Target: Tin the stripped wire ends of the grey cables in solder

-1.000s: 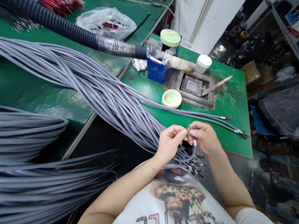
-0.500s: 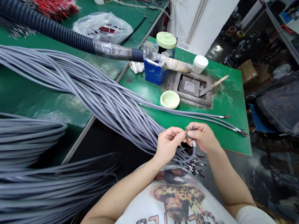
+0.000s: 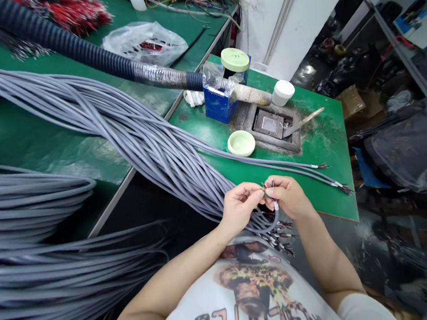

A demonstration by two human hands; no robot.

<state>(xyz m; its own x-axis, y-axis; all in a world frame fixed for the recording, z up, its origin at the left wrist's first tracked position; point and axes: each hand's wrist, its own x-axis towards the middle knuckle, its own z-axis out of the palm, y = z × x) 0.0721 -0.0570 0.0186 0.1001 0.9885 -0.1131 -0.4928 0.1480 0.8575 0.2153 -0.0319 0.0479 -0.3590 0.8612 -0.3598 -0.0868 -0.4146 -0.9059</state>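
At nine o'clock, grey cable bundles (image 3: 81, 117) sweep across my green bench (image 3: 321, 144). At centre, my left hand (image 3: 241, 207) pinches the fine coloured wires (image 3: 267, 191) of one grey cable end (image 3: 275, 214); my right hand (image 3: 290, 198) grips its sheath (thumb on top). Pulling too hard could snap a strand.

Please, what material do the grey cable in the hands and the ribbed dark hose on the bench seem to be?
Grey cable: likely soft matte plastic sheath, since it bends easily between left hand and right hand. Ribbed hose: probably corrugated dark plastic, with a glossy clear wrap near its end.
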